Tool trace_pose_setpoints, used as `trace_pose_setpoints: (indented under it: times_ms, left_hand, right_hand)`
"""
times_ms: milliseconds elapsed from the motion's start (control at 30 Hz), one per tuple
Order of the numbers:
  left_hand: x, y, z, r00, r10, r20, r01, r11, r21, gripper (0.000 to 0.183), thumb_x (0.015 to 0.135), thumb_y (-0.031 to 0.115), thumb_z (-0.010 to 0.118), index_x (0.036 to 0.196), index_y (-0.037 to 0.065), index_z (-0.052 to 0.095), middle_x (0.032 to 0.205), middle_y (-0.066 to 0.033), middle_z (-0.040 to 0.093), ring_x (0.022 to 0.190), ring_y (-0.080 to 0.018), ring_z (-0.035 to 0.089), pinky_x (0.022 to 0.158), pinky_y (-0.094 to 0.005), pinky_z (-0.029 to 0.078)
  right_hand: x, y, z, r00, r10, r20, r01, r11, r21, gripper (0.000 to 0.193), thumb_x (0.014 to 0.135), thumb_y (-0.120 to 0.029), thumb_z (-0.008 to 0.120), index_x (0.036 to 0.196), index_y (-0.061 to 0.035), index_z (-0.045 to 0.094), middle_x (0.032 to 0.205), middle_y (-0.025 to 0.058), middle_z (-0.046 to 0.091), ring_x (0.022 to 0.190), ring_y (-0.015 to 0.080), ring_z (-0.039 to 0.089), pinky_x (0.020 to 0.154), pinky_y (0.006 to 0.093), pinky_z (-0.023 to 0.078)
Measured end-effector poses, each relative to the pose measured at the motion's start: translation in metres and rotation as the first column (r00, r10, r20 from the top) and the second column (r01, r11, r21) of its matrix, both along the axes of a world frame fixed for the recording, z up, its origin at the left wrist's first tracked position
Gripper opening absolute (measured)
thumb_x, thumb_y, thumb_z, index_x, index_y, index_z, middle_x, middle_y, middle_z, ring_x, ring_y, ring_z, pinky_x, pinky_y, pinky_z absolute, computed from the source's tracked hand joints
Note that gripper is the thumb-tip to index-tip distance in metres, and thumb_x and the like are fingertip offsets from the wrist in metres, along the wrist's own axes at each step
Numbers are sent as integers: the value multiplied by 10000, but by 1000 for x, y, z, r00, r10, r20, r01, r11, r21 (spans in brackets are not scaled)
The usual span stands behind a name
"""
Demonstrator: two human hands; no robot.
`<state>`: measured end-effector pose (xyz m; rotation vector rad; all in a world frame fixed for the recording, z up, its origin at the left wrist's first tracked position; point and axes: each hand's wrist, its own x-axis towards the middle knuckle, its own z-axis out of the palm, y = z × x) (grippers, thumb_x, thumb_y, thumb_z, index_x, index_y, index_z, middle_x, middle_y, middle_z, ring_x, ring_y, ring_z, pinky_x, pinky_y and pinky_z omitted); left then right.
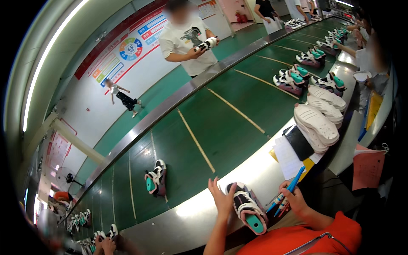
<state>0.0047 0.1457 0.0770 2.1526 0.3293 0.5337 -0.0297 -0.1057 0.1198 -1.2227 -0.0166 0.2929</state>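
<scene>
My left hand [221, 197] rests flat against the side of a white, black and pink sneaker upper [246, 204] with a teal last inside it. The shoe sits at the near steel rim of the conveyor [191, 212]. My right hand [293, 199] is closed around a blue pen [290, 189] and another marker, just right of the shoe. Another identical shoe [156, 178] lies on the green belt [204, 131] to the left.
White soles [321, 114] are stacked on the right rim beside papers [287, 157] and a black pad. More shoe pairs [297, 76] ride the belt farther off. A person across the belt [189, 38] holds a shoe. Other workers' hands [104, 244] are at lower left.
</scene>
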Motion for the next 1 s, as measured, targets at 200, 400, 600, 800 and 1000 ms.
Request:
trace_pose_setpoints:
  times_ms: [200,400,600,800,1000]
  left_hand:
    - [-108,-47,5,876,-265,402,239,964,115,782,665,460,673,1259,64,355,1277,-156,319,1208,-268,309,985,-446,239]
    - [-141,-44,-41,716,-659,229,199,508,838,571,755,328,615,1238,461,341,1277,-44,356,1177,-196,359,991,-450,257]
    - [-115,-34,-46,579,-751,319,193,506,841,548,792,260,581,1238,436,315,1249,-15,429,1157,-184,414,1018,-445,255]
    - [-103,-38,65,718,-568,401,449,819,357,749,509,181,814,1149,82,439,1192,-181,410,1076,-338,448,914,-487,351]
    - [-92,-35,131,826,-461,324,524,839,-145,917,422,95,840,1202,62,359,1246,-146,337,1131,-264,420,915,-340,382]
  right_hand:
    - [6,-2,7,998,60,-28,-60,998,7,178,892,-248,476,839,-79,465,633,8,511,452,52,481,356,169,360]
    - [10,6,3,1000,9,4,-9,1000,-8,185,895,-253,462,828,-81,456,618,17,512,438,55,476,337,168,354]
    - [4,3,11,1000,-15,17,15,1000,-22,179,898,-248,454,833,-81,452,606,29,526,417,58,465,331,163,347]
    - [2,-3,23,992,-116,57,118,993,-29,178,902,-253,443,838,-86,444,601,34,528,407,55,458,321,158,319]
    - [3,-7,44,973,-151,177,149,989,22,250,898,-323,444,851,-78,438,636,5,478,421,33,436,345,145,311]
